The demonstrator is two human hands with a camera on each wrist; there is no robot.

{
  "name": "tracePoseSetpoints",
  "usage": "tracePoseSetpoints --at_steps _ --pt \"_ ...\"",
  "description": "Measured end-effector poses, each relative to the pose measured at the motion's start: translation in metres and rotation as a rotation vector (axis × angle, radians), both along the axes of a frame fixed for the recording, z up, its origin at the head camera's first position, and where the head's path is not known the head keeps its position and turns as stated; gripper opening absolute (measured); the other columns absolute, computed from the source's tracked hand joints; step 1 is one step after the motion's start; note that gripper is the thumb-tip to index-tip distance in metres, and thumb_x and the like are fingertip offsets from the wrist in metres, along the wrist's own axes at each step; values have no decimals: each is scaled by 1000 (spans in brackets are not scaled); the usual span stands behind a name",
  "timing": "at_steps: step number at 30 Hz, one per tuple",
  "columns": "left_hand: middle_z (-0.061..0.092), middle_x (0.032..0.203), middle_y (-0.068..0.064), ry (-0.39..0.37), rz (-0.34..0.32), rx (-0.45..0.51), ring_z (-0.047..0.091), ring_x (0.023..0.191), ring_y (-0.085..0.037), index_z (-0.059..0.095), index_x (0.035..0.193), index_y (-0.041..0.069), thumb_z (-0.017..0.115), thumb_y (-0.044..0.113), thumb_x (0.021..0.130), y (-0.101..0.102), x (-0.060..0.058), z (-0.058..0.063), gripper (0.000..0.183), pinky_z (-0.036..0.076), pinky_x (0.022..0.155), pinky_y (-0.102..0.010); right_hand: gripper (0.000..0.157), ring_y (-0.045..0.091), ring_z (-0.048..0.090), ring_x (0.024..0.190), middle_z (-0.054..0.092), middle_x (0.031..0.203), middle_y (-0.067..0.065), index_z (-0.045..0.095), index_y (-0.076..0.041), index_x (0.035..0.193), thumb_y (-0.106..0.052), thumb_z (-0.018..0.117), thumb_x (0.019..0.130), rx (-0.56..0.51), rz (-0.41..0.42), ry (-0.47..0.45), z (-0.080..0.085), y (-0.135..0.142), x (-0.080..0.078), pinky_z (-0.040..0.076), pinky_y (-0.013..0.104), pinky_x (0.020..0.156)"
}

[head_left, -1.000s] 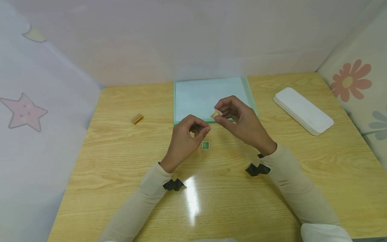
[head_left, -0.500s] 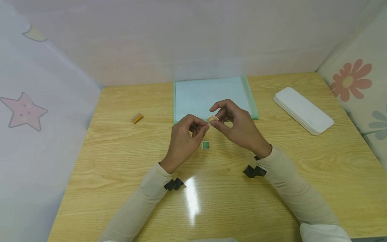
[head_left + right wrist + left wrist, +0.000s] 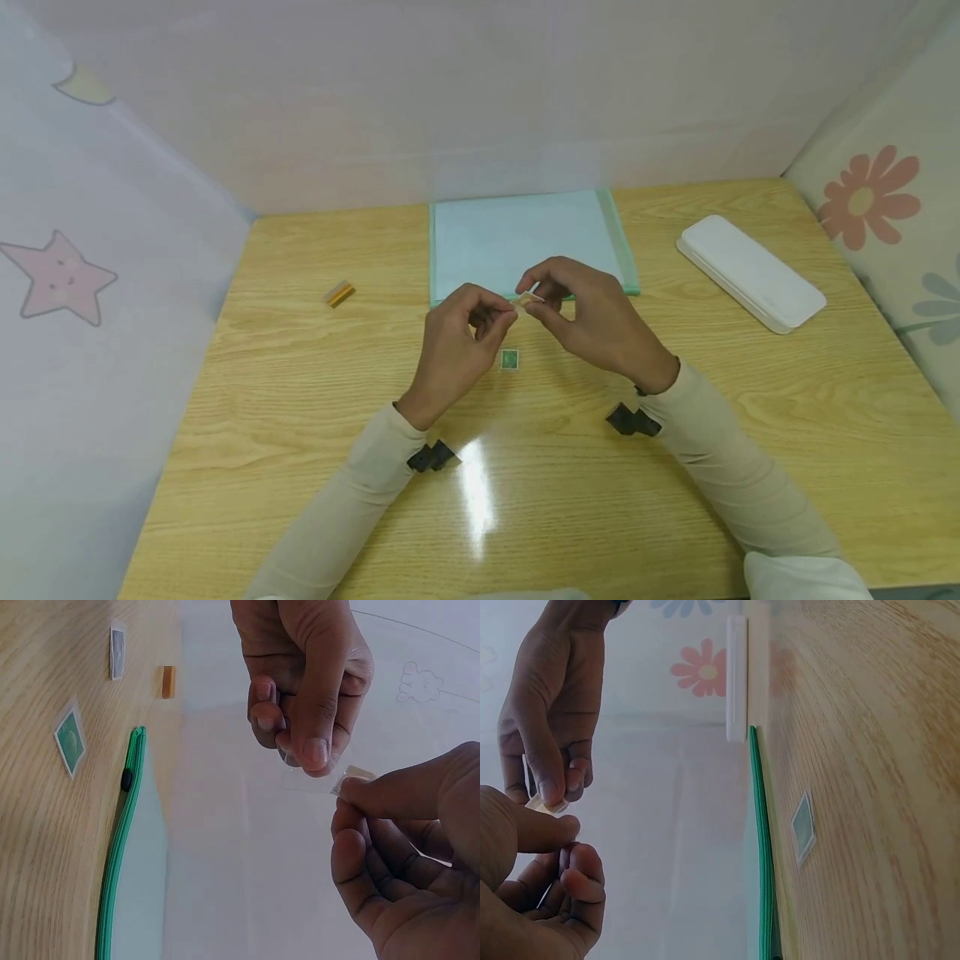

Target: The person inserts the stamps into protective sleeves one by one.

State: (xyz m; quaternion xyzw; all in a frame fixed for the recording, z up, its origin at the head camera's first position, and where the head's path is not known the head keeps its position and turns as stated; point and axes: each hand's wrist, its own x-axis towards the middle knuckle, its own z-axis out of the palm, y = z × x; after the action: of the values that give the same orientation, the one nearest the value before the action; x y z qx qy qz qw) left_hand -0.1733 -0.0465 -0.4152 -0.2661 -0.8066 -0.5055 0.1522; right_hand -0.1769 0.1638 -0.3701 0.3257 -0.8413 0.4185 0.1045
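Between the thumb and fingers of my right hand (image 3: 602, 327) is a small yellowish stamp (image 3: 528, 298), pinched by its edge. My left hand (image 3: 459, 348), fingers curled, pinches a small clear plastic sleeve (image 3: 306, 781), which shows only faintly in the right wrist view. The stamp's edge is right at the sleeve and the left fingertips. Below the hands a green stamp (image 3: 510, 360) with a white border lies on the table. The right wrist view also has a greyish stamp (image 3: 118, 651) on the table, hidden in the head view.
A pale blue zip pouch (image 3: 517, 242) with green edging lies behind the hands. At the right is a white oblong case (image 3: 752, 273). A small orange-and-brown striped piece (image 3: 341, 293) lies at the left. Printed curtains surround the wooden table (image 3: 555, 517).
My right hand has moved left and down, bringing the yellowish stamp from apart to the left fingertips and tilting it. The left hand has hardly moved.
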Motion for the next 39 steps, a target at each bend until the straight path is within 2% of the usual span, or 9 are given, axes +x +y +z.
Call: tracePoseSetpoints --at_steps 10,16,23,30,33,39 --pt "64 91 2 -17 -19 -8 58 69 -8 67 100 9 74 12 93 0 1 0 10 51 58 -31 19 5 60 81 63 97 -5 65 -13 111 -5 71 94 74 -7 12 3 1 3 50 29 70" --pt "63 91 3 -40 -21 -14 58 71 -8 68 99 9 73 11 93 0 1 1 8 51 59 -30 18 5 60 82 63 98 -5 65 -13 109 -3 70 94 96 -10 -14 6 2 5 50 29 71" --pt "63 91 3 -28 -22 -40 58 71 -7 67 98 10 73 9 93 -1 0 1 8 51 58 -30 16 7 60 83 63 101 -5 64 -12 109 -3 68 96 108 -4 -53 8 4 5 50 30 73" --pt "59 90 1 43 6 -145 53 69 -7 67 99 9 72 10 95 0 1 2 7 47 57 -23 14 8 59 82 62 103 -4 64 -11 109 -3 67 97 159 -3 -59 10 3 7 50 30 72" --pt "57 90 0 80 10 -192 52 70 -8 67 99 7 71 9 95 1 3 2 6 46 58 -23 14 8 58 82 62 102 -4 64 -11 109 -4 66 98 179 -2 -67 11 3 7 51 33 72" --pt "56 94 -6 183 20 -296 59 75 -10 66 102 4 70 6 95 2 6 4 8 51 63 -21 14 9 59 82 62 103 -4 64 -11 111 -6 66 98 215 -4 -71 11 3 8 52 35 71"
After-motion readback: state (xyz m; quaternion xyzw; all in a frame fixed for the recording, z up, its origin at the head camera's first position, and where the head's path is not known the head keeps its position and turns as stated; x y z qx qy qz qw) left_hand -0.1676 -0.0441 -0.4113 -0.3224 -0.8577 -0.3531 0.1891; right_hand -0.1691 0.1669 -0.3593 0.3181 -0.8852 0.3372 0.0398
